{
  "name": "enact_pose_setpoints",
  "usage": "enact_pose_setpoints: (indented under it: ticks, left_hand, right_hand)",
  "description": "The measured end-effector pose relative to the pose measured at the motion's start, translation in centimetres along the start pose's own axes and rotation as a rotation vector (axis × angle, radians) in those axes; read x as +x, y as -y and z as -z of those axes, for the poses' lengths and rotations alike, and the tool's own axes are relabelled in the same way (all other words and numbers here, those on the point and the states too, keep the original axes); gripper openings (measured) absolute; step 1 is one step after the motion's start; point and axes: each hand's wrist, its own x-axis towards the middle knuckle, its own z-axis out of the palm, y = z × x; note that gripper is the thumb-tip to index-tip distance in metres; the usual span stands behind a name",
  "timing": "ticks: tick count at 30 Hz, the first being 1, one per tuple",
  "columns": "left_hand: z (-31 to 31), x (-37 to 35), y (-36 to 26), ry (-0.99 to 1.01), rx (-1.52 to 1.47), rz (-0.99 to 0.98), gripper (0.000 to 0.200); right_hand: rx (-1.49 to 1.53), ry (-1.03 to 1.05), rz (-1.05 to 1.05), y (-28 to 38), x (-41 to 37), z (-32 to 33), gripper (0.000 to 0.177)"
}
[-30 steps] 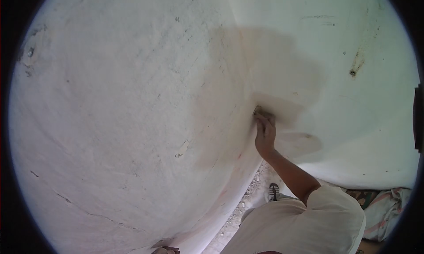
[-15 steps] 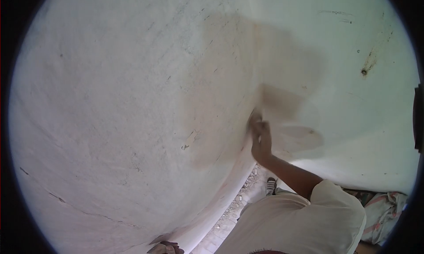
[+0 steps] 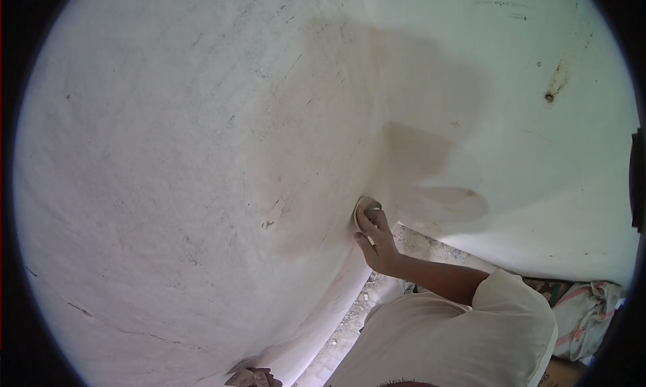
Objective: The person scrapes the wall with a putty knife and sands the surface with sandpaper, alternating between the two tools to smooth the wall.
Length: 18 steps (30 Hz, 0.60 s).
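My right hand [image 3: 377, 240] reaches in from the lower right, its fingers pressing a small pale pad [image 3: 367, 202] against the whitish wall [image 3: 168, 151]. The pad looks thin and folded, and part of it is hidden under the fingers. It lies near the inner corner where this wall meets a greenish-white one [image 3: 558, 185]. At the bottom edge, my left hand [image 3: 259, 379] shows only in part, with bent fingers close against the lower wall; I cannot tell what they hold.
Scuffs, a chipped spot [image 3: 272, 213] and a long crack [image 3: 155, 336] mark the wall. On the right wall is a rusty hole [image 3: 549, 97]. Debris lies on the floor [image 3: 353, 316] below. A striped cloth sack [image 3: 589, 320] sits at the lower right. Shadows cover the corner.
My right hand has moved down and slightly left along the wall near the corner, and its blur is gone. The view has shifted a little. My left hand stays almost in place.
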Motion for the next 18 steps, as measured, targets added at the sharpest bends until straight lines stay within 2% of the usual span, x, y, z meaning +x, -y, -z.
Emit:
enact_pose_setpoints:
  ticks: [3, 4, 5, 7, 9, 11, 14, 17, 18]
  left_hand:
    - [-0.3, -0.1, 0.0, -0.024, -0.026, -0.01, 0.035]
    - [-0.5, 0.0, -0.3, -0.006, -0.019, -0.052, 0.035]
    - [-0.5, 0.0, -0.5, 0.015, -0.013, -0.098, 0.035]
    - [-0.1, -0.2, -0.5, 0.025, -0.008, -0.039, 0.034]
    - [-0.1, -0.1, -0.5, 0.028, -0.017, -0.005, 0.034]
    - [-0.2, -0.1, -0.5, 0.018, -0.03, 0.017, 0.034]
    - [0.1, 0.0, -0.2, 0.033, -0.031, -0.021, 0.035]
    - [0.3, 0.0, -0.4, 0.071, 0.005, -0.075, 0.037]
    - [0.3, 0.0, -0.5, 0.08, 0.0, -0.087, 0.037]
  right_hand:
    - [-0.382, -0.148, 0.087, -2.3, 2.8, 2.1, 0.054]
    - [-0.258, -0.268, -0.018, -3.3, 4.5, 2.3, 0.058]
    - [-0.26, -0.279, -0.03, -3.2, 4.1, 1.9, 0.059]
    - [-0.268, -0.312, -0.036, -0.7, 4.4, 1.3, 0.059]
    - [-0.302, -0.091, 0.077, 0.6, 1.3, 0.8, 0.06]
    - [-0.354, -0.067, 0.173, -0.2, 1.0, 1.7, 0.06]
    - [-0.433, 0.002, 0.115, -0.3, 1.8, 3.3, 0.064]
    - [-0.307, 0.045, -0.003, 2.1, -0.7, 0.5, 0.071]
    - [-0.322, 0.064, 0.022, 2.2, -1.3, -0.1, 0.075]
